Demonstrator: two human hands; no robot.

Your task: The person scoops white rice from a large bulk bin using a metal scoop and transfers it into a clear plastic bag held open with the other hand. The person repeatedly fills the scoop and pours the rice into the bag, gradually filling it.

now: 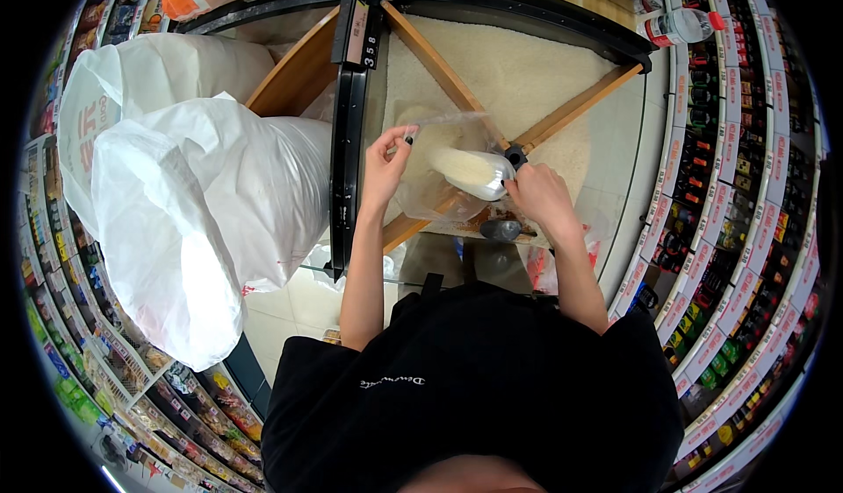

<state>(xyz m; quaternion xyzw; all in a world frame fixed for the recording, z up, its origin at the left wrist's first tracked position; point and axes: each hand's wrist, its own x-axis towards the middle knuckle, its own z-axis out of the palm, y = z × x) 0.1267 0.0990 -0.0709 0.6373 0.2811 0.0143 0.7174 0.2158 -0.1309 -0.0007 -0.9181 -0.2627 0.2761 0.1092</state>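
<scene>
My left hand (388, 162) pinches the rim of a clear plastic bag (421, 193) between thumb and finger. Gripped in my right hand (541, 193) is a metal scoop (487, 187), tilted with its mouth at the bag. Pale rice grains (458, 164) lie along the scoop and run over its lip toward the bag. Below and beyond, a bin of rice (514, 65) is spread out, crossed by wooden slats (438, 65) that meet at a black hub (516, 156). The scoop's handle is hidden in my fingers.
A second, dark scoop (502, 230) rests near the bin's front. Left of the black bin frame (342, 164) stand bulky white sacks (263, 177). A bottle with a red cap (681, 27) is at the far right corner. Shelves of packaged goods (711, 229) line both sides.
</scene>
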